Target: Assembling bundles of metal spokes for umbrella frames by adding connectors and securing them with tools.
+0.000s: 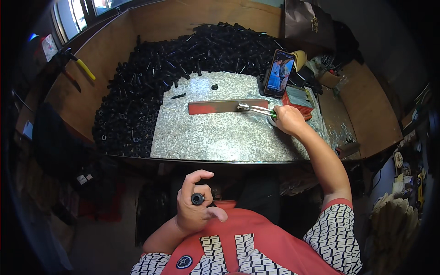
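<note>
In my left hand (192, 201), low in front of my body, a short black tubular part (197, 198) is held with its round end facing up. Its index finger curls free above, while other fingers close around the part. My right hand (288, 120) grips green-handled pliers (256, 109) over the right side of the board. The metal jaws rest over a long flat bar (211, 107), red at its left end and brown-grey along the middle. Whether the jaws hold anything is too small to tell.
A speckled stone slab (206, 137) covers the bench. Black tubular parts (192, 55) pile up behind and left. A phone (279, 73) stands upright near a red box (298, 103). Yellow-handled pliers (85, 68) hang on the left wooden wall, and small pins (341, 130) lie scattered right.
</note>
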The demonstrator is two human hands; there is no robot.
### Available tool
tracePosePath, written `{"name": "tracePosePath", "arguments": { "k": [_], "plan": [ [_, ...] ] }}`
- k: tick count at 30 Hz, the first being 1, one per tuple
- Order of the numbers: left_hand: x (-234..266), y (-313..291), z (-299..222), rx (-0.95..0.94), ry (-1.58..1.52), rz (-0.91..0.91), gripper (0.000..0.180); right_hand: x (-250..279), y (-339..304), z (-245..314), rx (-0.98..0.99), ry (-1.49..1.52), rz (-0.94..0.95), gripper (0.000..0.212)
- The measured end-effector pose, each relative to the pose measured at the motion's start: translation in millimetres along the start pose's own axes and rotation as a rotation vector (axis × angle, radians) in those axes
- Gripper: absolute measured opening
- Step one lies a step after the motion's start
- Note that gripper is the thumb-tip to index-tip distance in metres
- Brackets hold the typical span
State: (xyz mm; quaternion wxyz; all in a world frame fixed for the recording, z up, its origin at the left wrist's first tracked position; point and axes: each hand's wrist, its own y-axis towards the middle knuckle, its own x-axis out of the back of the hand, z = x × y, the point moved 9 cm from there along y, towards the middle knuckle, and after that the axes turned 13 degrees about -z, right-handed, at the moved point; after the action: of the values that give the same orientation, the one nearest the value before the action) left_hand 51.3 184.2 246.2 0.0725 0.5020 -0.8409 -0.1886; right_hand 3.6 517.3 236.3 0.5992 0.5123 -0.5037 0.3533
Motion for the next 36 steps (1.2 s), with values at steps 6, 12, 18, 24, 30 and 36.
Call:
{"name": "tracePosePath", "arguments": {
  "k": [6,12,18,24,30,36],
  "plan": [
    [1,3,4,0.027,-0.034,-0.099,0.088,-2,-1,-15,-0.068,0.028,-0.06,0.015],
    [0,4,8,0.002,-0.05,-0.113,0.088,21,-12,-8,-0.045,0.1,-0.216,0.011],
    [-17,9,8,0.027,0.137,0.018,0.098,61,-34,55,-0.2,0.84,-0.376,0.009],
    [-31,20,0,-0.083,0.165,0.036,0.101,49,-70,133,-0.207,1.865,-0.008,0.014],
    [-34,17,1,-0.102,0.174,0.04,0.108,42,-83,153,-0.103,1.976,-0.054,0.009],
    [-30,16,2,-0.092,0.179,0.029,0.108,62,-87,151,0.073,1.533,-0.326,0.006]
  ]
}}
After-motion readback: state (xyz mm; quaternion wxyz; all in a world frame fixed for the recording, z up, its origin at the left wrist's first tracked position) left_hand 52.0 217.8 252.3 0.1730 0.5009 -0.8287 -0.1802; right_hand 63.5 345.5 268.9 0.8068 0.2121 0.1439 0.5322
